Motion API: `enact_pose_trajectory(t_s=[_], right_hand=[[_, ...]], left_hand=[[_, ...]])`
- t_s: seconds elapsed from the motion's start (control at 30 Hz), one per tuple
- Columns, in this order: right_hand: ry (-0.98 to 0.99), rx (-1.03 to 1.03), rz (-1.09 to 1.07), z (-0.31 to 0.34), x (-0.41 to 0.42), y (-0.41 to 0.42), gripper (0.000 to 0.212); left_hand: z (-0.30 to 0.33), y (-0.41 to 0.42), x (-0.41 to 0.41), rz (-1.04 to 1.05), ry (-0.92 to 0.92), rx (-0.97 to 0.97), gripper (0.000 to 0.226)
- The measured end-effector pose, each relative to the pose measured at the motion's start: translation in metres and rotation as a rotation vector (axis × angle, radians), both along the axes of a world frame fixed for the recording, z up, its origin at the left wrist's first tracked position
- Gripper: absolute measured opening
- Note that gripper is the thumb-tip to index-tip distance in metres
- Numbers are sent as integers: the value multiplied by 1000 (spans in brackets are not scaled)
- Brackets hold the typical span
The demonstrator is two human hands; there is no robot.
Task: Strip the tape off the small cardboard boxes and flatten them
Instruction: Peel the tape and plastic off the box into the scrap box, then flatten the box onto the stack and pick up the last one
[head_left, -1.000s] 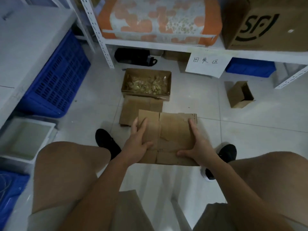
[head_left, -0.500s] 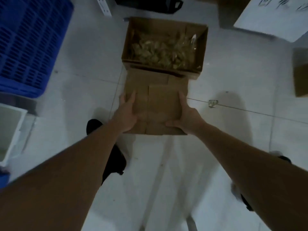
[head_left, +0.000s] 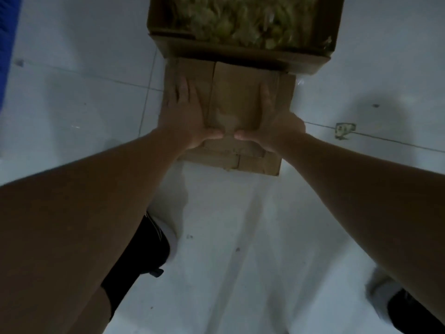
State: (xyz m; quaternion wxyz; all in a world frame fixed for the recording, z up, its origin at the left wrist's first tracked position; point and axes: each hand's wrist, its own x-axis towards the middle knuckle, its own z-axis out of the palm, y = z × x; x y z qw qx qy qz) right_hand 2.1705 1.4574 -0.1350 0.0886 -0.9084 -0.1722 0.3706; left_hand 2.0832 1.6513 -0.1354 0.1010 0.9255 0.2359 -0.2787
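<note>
Head view: a person bends over a white tiled floor (head_left: 72, 104) and presses a flattened cardboard box (head_left: 231, 100) down with both hands. The left hand (head_left: 186, 114) lies palm-down on the near-left part of the sheet, fingers straight and together, pointing away from the body. The right hand (head_left: 272, 121) lies just beside it on the right part, fingers likewise extended flat. Neither hand curls round an edge; the thumbs point inward and nearly meet over the middle of the sheet. The spread, flat palms appear meant to load the creases evenly so the panels do not spring back up.

Beneath the pressed sheet, another flattened piece (head_left: 255, 162) shows past the heels of both hands and to the right of the right hand, which suggests a stack is being built here. Just beyond the fingertips stands an open carton (head_left: 240, 53) filled with crumpled yellowish scraps (head_left: 236, 18), probably the stripped tape, kept close for easy discarding. Its contents are blurred. A small scrap (head_left: 344, 130) lies on the floor well to the right of the right hand. A dark shoe (head_left: 144, 251) shows under the left forearm.
</note>
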Motion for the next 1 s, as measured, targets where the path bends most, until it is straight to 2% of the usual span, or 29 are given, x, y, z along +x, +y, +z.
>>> enact_pose_trajectory(t_s=[0.2, 0.37, 0.5, 0.57, 0.63, 0.73, 0.8, 1.0], right_hand=[[-36, -99, 77, 5, 0, -6, 131], [46, -13, 34, -1, 2, -12, 127], [117, 93, 146, 20, 17, -45, 102], [54, 52, 250, 37, 22, -85, 91], [3, 10, 274, 58, 29, -131, 90], [-38, -48, 222, 94, 50, -207, 87], [-62, -81, 160, 116, 66, -255, 85], [-182, -132, -31, 161, 118, -384, 78]], left_hand=[[17, -11, 2, 49, 45, -59, 149], [6, -16, -2, 43, 18, -20, 141], [19, -28, -3, 77, 120, -13, 131], [30, -50, -7, 70, 120, 16, 113], [50, -81, -7, -25, 39, 44, 91], [92, -141, 15, -238, 0, -82, 78], [116, -183, 37, -359, -9, -167, 77], [149, -303, 132, -669, -130, -198, 78]])
